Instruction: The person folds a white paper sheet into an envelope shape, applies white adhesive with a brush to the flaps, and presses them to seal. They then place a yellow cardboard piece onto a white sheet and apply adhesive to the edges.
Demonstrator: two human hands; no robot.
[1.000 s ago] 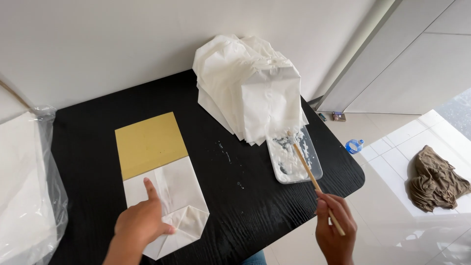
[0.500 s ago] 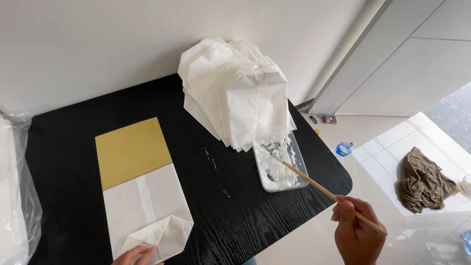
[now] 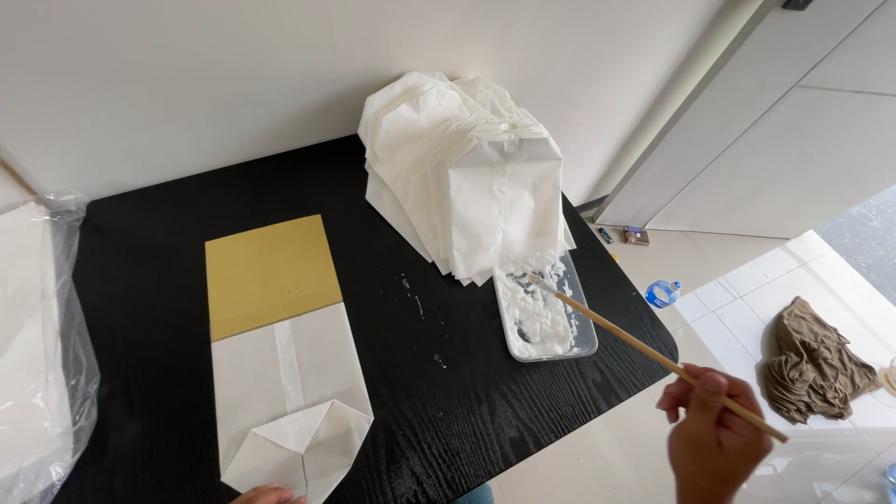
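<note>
Thin wooden stick (image 3: 644, 350): right hand (image 3: 714, 439) clamped on its near end, fingers wrapped round it, off the worktop's right edge. The far tip rests in the white paste inside a clear shallow tray (image 3: 546, 313) near the right edge of the black worktop (image 3: 420, 373). The stick looks light and stiff, likely to snap if levered; holding it by the dry near end keeps the paste off the fingers. The paste looks thick and sticky; a few white specks lie on the worktop between tray and bag.

Flat white paper bag (image 3: 289, 401): lies front-left, well apart from the right hand, its bottom folded into a diamond flap towards the person. A yellow-brown card (image 3: 271, 275) sticks out of its far end. The paper is light, thin, and creases easily; best pressed flat rather than pinched.

Left hand (image 3: 271, 495): only a sliver shows at the lower frame edge, touching or just beside the bag's folded end; cannot tell whether its fingers are apart or together.

Behind the tray, touching its far end, a heap of white paper bags (image 3: 462, 177). At far left, a clear plastic bag (image 3: 42, 345). On the floor to the right, a brown rag (image 3: 817, 359) and a small blue bottle (image 3: 663, 293).
</note>
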